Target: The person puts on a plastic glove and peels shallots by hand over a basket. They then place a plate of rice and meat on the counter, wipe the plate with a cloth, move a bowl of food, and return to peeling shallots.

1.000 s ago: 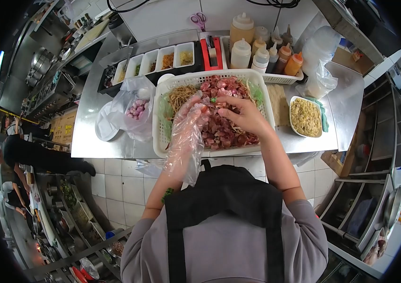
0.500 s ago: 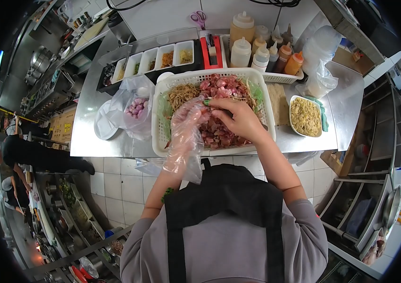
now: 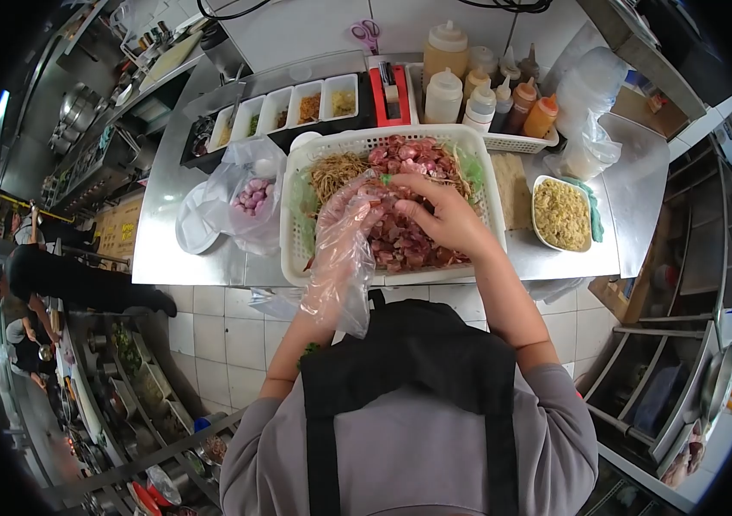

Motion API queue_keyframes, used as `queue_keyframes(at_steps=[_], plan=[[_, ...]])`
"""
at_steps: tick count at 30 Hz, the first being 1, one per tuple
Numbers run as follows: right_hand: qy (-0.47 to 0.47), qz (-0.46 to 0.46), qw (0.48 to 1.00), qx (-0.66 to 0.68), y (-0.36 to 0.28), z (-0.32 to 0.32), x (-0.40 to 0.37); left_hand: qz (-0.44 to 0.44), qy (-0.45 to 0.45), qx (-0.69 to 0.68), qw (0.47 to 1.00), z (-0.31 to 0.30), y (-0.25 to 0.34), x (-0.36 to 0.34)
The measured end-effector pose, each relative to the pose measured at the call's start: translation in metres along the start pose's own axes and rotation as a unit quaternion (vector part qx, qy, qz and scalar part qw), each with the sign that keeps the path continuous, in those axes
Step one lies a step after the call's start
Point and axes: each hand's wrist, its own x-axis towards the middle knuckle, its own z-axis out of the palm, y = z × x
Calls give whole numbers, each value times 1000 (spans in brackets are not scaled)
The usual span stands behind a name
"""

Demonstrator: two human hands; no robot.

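A white perforated basket in front of me holds a heap of red shallots, with loose papery skins and a bundle of dry, stringy roots or stalks at its left. My left hand, in a loose clear plastic glove, is over the heap with its fingers closed around a small reddish piece, apparently a shallot, mostly hidden. My bare right hand meets it from the right, thumb and fingers bent in a pinch at the left fingertips. What lies between the right fingertips is too small to make out.
Left of the basket is a plastic bag of peeled shallots by white lids. A tub of chopped yellowish food stands right. Behind are condiment trays, a red tape dispenser and squeeze bottles. Other people work far left.
My right fingers have shifted slightly and the thumb has lifted a little away from the left hand. The whole view has moved slightly. The basket and its surroundings stay as they were.
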Motion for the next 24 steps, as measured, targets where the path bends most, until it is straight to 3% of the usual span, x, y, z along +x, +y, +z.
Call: queue_keyframes(at_steps=[6,16,19,22,24], plan=[[-12,-52,998,-35,2,6,0,-5,-5,-12,1000,-6,-4,2],[53,-27,995,-75,14,7,3,37,4,20,999,-6,-11,4],[44,-17,999,-25,6,2,2,25,-3,28,999,-6,-8,3],[-25,18,999,10,-3,1,0,30,-20,6,999,-7,-9,3],[-11,-34,999,16,-2,3,1,24,-12,2,1000,-4,-6,2]])
